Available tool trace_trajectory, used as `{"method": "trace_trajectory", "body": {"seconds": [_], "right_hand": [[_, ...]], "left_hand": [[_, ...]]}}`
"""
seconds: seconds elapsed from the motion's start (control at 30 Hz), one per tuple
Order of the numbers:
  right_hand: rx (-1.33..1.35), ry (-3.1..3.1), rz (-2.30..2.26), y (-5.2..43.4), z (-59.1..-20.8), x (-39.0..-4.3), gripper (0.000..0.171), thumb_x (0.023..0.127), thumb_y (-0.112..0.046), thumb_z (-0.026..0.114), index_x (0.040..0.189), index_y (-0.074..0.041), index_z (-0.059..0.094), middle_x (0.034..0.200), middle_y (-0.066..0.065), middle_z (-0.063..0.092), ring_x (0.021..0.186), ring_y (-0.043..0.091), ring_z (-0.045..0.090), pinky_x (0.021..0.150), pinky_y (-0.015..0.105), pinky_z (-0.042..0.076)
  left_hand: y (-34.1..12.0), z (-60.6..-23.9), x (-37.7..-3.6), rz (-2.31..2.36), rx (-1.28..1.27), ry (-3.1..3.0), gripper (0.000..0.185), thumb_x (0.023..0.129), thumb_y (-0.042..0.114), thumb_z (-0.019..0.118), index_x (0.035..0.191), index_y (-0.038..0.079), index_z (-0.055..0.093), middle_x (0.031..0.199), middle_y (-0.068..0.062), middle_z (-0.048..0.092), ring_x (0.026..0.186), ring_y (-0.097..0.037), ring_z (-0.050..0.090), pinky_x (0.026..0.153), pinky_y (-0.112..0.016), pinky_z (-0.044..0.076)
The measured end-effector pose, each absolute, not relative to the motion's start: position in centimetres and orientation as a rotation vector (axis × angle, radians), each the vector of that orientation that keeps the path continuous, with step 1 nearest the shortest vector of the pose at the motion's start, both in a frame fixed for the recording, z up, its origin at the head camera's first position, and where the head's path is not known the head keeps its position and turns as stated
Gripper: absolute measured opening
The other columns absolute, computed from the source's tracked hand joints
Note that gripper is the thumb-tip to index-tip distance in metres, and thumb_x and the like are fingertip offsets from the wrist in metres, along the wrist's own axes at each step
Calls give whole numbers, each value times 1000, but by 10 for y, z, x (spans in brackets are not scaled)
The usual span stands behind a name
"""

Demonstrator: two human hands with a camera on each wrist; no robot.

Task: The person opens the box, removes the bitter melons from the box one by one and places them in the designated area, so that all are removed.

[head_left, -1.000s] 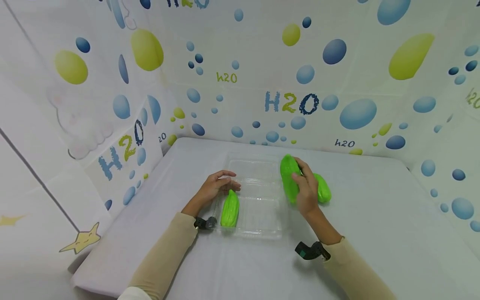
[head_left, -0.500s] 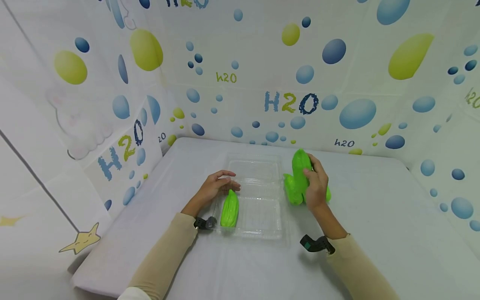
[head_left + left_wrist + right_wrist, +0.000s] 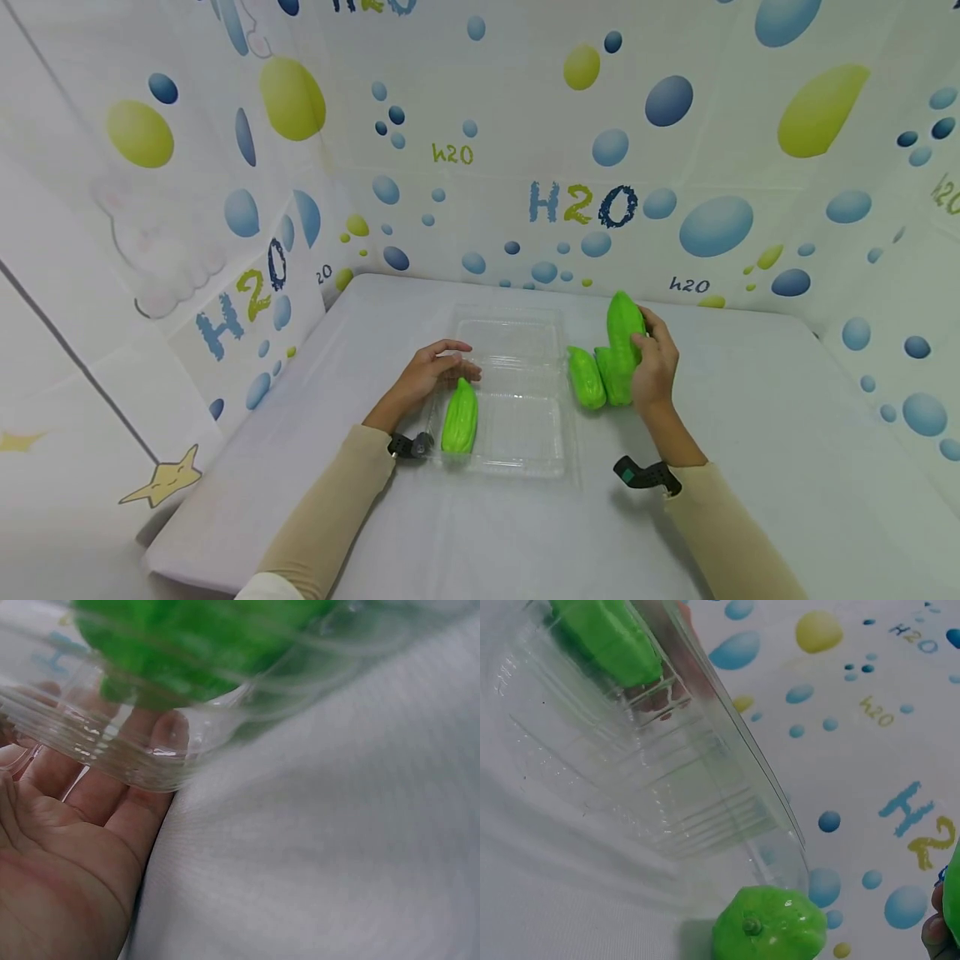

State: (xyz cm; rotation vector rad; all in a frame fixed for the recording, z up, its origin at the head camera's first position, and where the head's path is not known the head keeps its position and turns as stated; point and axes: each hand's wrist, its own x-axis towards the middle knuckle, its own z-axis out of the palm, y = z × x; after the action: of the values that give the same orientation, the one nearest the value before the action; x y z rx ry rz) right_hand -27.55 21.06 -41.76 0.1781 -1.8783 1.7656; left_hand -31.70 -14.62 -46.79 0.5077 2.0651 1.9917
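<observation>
In the head view my right hand (image 3: 655, 367) grips a bright green ridged gourd (image 3: 624, 329), raised and tilted upward, its lower end overlapping a second gourd (image 3: 613, 383) behind it. Just left of that lies another green gourd (image 3: 586, 379) on the table. One more gourd (image 3: 460, 419) rests in the left part of a clear plastic clamshell box (image 3: 517, 433), whose lid lies back. My left hand (image 3: 431, 379) is at the box's left side near the hinge. In the left wrist view its fingers (image 3: 97, 791) extend behind the clear wall, fairly straight and touching the box.
A white cloth covers the table (image 3: 360, 533). Behind it hangs a white curtain (image 3: 510, 100) printed with coloured drops and H2O letters, with another curtain side at the left. The open lid (image 3: 510, 337) stretches toward the back edge.
My right hand has carried its gourd rightward from beside the box, uncovering the two gourds lying on the table. My left hand and the box have stayed in place.
</observation>
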Motion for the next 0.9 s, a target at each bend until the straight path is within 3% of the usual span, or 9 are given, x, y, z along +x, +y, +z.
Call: {"method": "trace_trajectory", "body": {"seconds": [0.33, 0.7, 0.9], "right_hand": [[91, -1825, 1763, 223, -420, -282, 48, 98, -7, 39, 144, -8, 53, 135, 5, 55, 114, 15, 53, 93, 22, 44], [-44, -1823, 1646, 240, -425, -286, 45, 100, -13, 48, 144, -13, 57, 130, 2, 58, 92, 9, 51, 77, 22, 43], [-129, -1873, 1607, 249, -428, -287, 45, 100, -17, 51, 145, -13, 56, 136, 5, 57, 88, 8, 50, 74, 21, 43]], "left_hand": [[-147, -465, -315, 1987, 518, 2066, 38, 108, 13, 46, 140, -8, 47, 116, -24, 72, 111, -36, 70, 85, -29, 55], [-146, -465, -314, 1977, 507, 2074, 39, 108, 14, 47, 141, -7, 47, 116, -24, 72, 111, -35, 70, 85, -29, 55], [-146, -465, -315, 1993, 496, 2059, 38, 109, 13, 47, 140, -8, 47, 116, -24, 72, 110, -34, 70, 82, -29, 54]]}}
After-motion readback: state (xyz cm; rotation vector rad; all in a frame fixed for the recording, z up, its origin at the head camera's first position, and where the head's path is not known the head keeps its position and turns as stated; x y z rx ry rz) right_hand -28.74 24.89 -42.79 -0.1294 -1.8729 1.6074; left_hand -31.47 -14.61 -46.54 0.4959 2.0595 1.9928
